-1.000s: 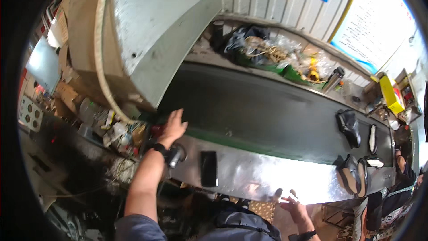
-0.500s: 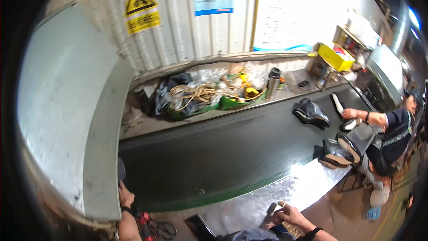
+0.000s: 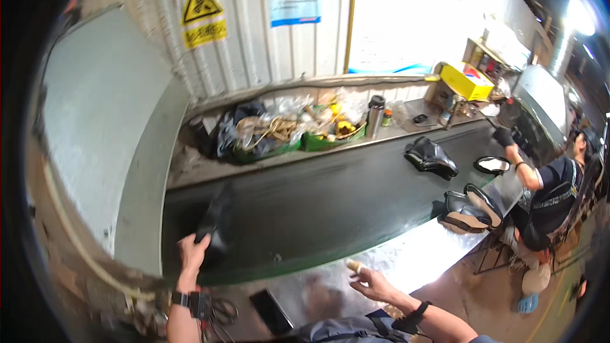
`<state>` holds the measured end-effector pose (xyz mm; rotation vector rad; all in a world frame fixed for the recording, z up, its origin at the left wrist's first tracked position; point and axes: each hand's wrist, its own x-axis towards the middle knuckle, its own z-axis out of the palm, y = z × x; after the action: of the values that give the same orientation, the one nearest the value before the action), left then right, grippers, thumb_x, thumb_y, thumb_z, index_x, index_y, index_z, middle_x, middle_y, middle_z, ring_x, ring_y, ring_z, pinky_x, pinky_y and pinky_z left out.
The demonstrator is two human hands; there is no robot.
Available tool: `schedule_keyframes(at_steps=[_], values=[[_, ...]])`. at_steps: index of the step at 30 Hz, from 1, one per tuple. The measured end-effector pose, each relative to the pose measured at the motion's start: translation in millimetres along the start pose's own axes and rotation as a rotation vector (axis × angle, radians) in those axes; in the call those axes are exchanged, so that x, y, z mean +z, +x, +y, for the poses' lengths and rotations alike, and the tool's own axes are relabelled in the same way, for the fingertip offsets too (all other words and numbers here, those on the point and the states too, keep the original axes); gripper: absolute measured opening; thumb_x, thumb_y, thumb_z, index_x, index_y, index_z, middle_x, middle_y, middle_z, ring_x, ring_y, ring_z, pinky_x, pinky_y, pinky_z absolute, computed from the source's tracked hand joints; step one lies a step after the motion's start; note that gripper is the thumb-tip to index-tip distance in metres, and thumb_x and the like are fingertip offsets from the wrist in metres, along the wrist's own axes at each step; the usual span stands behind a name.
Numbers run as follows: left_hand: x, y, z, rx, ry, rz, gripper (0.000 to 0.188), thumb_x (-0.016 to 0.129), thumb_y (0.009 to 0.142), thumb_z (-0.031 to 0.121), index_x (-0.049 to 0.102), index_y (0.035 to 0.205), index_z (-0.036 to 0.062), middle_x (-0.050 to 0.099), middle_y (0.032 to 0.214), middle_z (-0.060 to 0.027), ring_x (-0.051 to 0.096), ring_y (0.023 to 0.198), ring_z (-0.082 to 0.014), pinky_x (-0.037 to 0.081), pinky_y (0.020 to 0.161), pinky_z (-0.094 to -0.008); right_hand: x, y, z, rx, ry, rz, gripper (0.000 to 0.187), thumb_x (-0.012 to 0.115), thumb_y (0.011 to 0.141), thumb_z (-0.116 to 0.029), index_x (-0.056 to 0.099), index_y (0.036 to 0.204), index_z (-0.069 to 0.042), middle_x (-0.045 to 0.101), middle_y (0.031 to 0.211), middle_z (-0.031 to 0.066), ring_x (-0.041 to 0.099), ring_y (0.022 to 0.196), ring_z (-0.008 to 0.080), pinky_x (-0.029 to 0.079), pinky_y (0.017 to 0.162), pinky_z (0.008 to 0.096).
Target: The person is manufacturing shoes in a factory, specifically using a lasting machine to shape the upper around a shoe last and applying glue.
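Observation:
My left hand is closed on a dark boot, blurred by motion, over the near left part of the black conveyor belt. A wrist device with a dark strap shows on that arm. Above the bare metal ledge, my right hand hangs with its fingers apart. Something pale yellow covers or sits at one fingertip; which of these, I cannot tell. Nearest below it on the ledge lies a black phone.
A grey metal hood stands at the left. Black boots rest farther along the belt, and boots with pale soles lie at its near edge. A co-worker sits at the right, handling a dark boot. Green baskets and a flask line the back shelf.
My left hand has come out from beside the hood with the dark boot. My right hand has moved left and up. The co-worker has raised a dark boot; the view has shifted.

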<state>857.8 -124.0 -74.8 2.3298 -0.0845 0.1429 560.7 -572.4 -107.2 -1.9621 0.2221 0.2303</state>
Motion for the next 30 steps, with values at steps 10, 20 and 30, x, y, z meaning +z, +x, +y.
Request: schedule_keyframes(at_steps=[10,20,30], values=[[91,-223,225,-0.252,-1.565,-0.468,0.014,0.066,0.097,0.016,0.065,0.110,0.0102,0.069,0.105,-0.0012,0.066,0.098,-0.0159,0.052,0.090,-0.0332,-1,-50,-89,-0.476,0.351,0.308,0.138,0.096,0.067,-0.026,-0.006,0.156,0.000,0.025,0.155,0.0209,0.030,0.143,0.0285,0.028,0.118,0.0415],[90,-287,220,-0.335,-1.594,-0.564,0.038,0.071,0.091,0.008,0.059,0.127,0.0089,0.063,0.126,-0.0063,0.058,0.120,-0.0236,0.045,0.106,-0.0424,-6,-114,-75,-0.431,0.233,0.448,0.090,0.099,0.060,-0.023,0.051,0.127,0.012,0.057,0.125,0.0187,0.059,0.118,0.0244,0.050,0.100,0.0371],[78,-299,206,-0.505,-1.565,-0.420,0.048,0.063,0.097,0.029,0.055,0.134,0.0002,0.062,0.133,-0.0144,0.058,0.123,-0.0314,0.043,0.109,-0.0471,-33,-110,-55,-0.177,0.839,-0.030,0.071,0.049,0.105,-0.017,0.005,0.161,-0.015,0.041,0.151,0.0202,0.055,0.124,0.0258,0.041,0.109,0.0421]])
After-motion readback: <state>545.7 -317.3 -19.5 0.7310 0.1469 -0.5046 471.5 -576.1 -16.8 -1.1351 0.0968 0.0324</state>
